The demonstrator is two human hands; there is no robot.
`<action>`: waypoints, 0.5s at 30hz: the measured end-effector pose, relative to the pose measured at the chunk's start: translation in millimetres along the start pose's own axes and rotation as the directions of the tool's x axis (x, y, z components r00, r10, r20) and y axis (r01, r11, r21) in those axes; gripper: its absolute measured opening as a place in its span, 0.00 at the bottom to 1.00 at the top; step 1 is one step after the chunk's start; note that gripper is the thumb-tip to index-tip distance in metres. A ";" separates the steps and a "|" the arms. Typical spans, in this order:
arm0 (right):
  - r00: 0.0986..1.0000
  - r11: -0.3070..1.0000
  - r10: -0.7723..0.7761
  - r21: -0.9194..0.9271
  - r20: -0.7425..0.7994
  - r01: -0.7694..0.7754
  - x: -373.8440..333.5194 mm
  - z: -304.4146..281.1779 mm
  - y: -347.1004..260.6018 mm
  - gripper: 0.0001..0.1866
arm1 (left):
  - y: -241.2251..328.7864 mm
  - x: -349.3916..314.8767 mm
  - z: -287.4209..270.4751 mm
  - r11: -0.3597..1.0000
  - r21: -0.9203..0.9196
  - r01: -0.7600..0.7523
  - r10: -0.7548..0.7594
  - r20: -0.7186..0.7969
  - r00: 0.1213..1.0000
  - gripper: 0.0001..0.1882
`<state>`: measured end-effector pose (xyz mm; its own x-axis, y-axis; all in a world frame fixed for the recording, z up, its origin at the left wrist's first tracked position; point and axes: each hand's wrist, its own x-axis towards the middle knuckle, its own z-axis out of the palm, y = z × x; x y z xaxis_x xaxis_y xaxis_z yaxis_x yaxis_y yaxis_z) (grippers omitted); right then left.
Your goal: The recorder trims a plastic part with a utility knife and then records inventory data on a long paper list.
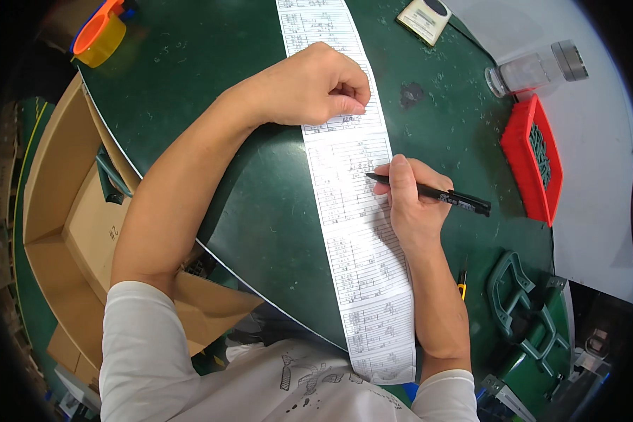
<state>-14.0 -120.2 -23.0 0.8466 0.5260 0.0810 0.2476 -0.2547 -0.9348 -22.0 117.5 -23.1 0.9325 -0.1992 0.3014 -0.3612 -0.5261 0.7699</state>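
A long strip of printed label forms [362,264] lies across the green table, running from the far edge toward my body. My right hand [413,193] grips a black pen [464,201], its tip at the handwritten lines on one of the forms. Farther up the strip, my left hand [315,86] rests on the paper with its fingers curled in. Whether anything is pinched in those fingers is hidden. Handwriting shows on several of the forms.
To the right stand a red bin [534,158] of small dark parts, a clear bottle [531,72] and dark green handle-shaped parts [517,295]. An open cardboard box [53,165] sits left of the table. Tape rolls [100,39] lie far left; a white device [424,20] lies far right.
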 end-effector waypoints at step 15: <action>0.997 0.990 -0.066 -0.120 0.042 0.070 0.9 0.0 -0.2 0.17 | 0.8 1.1 4.1 0.994 0.086 0.066 -0.072 0.065 0.995 0.06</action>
<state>-13.4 -119.6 -22.8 0.8081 0.5751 0.1278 0.3616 -0.3129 -0.8783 -21.3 113.6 -24.5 0.9544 -0.2140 0.2082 -0.2969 -0.6070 0.7372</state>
